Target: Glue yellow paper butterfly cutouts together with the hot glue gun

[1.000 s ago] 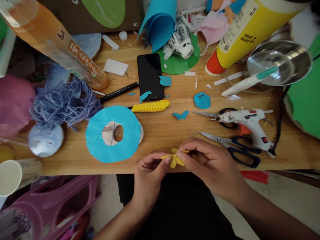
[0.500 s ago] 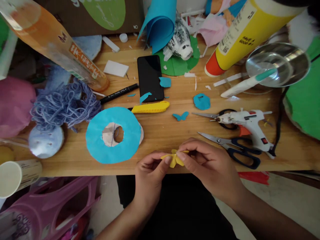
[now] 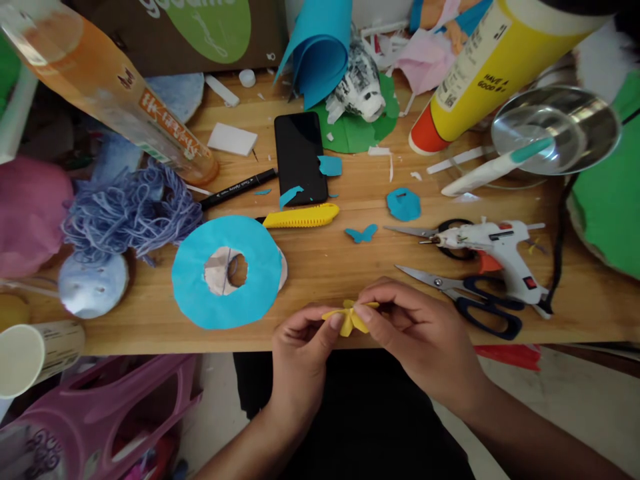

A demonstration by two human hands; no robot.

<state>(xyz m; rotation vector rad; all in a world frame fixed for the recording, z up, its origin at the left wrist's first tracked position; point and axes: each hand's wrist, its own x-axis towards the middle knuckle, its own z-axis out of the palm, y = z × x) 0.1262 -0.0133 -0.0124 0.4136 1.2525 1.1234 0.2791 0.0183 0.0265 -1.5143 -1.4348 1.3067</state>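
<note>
A small yellow paper flower [image 3: 347, 324] is pinched between both hands over the table's front edge. My left hand [image 3: 303, 353] grips its left petals between thumb and forefinger. From the other side my right hand [image 3: 423, 337] pinches the right petals; its fingertips partly cover the flower. A blue paper ring [image 3: 193, 293] lies to the left, over a paler disc with a hole. Beyond the hands are a small blue butterfly-shaped paper cutout [image 3: 362, 233] and a blue paper piece with a slit [image 3: 404, 204]. Dark-handled scissors [image 3: 465, 293] rest beside my right hand.
A white glue gun [image 3: 505, 250] lies right, with another pair of scissors under it. A yellow cutter [image 3: 303, 215], a phone [image 3: 300, 157] and a black marker [image 3: 240, 189] sit mid-table. Yarn [image 3: 135, 213], an orange bottle [image 3: 115, 93] and a paper cup [image 3: 45, 353] stand left.
The hands and the yellow paper flower have barely shifted. Both hands keep the same pinch, and the view has moved very slightly.
</note>
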